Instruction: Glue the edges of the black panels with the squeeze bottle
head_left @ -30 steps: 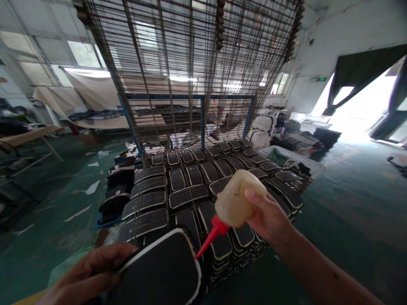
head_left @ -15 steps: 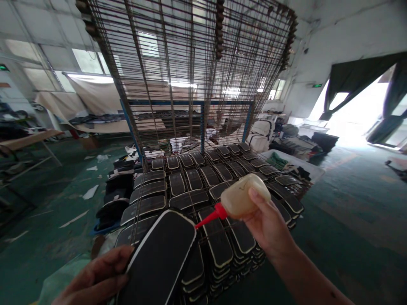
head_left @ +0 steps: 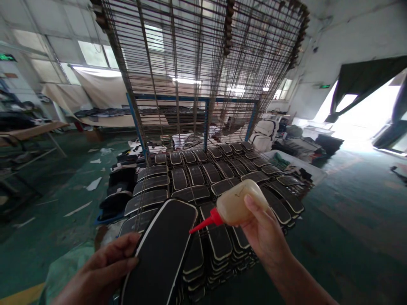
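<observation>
A dark, rounded panel (head_left: 162, 250) with a pale line along its edge is tilted up at the bottom centre. Its left edge is pinched between the thumb and fingers of my left hand (head_left: 111, 262). My right hand (head_left: 262, 222) is wrapped round a translucent bottle (head_left: 241, 202) of yellowish liquid, held on its side. The bottle's red nozzle (head_left: 206, 221) points left and down, with its tip at the panel's right edge. Behind and below, similar dark panels (head_left: 219, 243) with pale rims lie in rows on stacked wire racks.
Raised wire racks (head_left: 197, 55) lean over a blue frame (head_left: 206, 123) behind the panels. Dark material (head_left: 119, 186) is piled to the left, near a green bag (head_left: 68, 267). A white bin (head_left: 313, 169) with cloth stands at the right. Scraps litter the green floor (head_left: 76, 228).
The red nozzle tip has moved left and down along the held panel's right edge, together with my right hand and the bottle. The whole view has shifted slightly.
</observation>
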Motion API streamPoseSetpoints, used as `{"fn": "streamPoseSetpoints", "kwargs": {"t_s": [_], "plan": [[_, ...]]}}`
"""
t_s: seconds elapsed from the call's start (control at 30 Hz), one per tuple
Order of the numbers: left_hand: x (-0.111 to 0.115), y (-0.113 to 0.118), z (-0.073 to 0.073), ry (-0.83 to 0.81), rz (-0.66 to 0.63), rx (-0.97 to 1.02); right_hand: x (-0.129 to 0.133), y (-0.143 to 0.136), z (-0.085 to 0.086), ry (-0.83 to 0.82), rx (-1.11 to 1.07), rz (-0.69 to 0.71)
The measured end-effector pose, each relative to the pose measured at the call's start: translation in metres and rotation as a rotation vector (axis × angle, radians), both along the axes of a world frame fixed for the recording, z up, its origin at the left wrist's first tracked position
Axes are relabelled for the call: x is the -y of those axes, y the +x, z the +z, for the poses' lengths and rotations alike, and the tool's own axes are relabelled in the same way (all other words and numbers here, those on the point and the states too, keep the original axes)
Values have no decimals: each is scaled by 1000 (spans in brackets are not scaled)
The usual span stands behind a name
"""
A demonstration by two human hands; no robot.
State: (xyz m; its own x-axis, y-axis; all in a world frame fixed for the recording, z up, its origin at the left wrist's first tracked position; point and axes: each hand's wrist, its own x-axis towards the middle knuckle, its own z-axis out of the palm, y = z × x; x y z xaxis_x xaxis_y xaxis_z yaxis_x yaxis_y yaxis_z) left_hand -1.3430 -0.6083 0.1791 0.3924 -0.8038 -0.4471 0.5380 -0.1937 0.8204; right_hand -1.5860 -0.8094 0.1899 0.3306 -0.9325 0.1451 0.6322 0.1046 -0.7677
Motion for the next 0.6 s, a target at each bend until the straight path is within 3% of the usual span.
{"fn": "streamPoseSetpoints", "kwargs": {"t_s": [0.2, 0.37, 0.6], "plan": [[3, -3, 12, 28, -26, -44, -17, 0, -3, -18, -54, 34], [4, -8, 17, 43, 35, -36, -26, 1, -9, 10, -103, 58], [4, -6, 16, 73, 45, -54, -44, 1, -10, -7, -114, 150]]}}
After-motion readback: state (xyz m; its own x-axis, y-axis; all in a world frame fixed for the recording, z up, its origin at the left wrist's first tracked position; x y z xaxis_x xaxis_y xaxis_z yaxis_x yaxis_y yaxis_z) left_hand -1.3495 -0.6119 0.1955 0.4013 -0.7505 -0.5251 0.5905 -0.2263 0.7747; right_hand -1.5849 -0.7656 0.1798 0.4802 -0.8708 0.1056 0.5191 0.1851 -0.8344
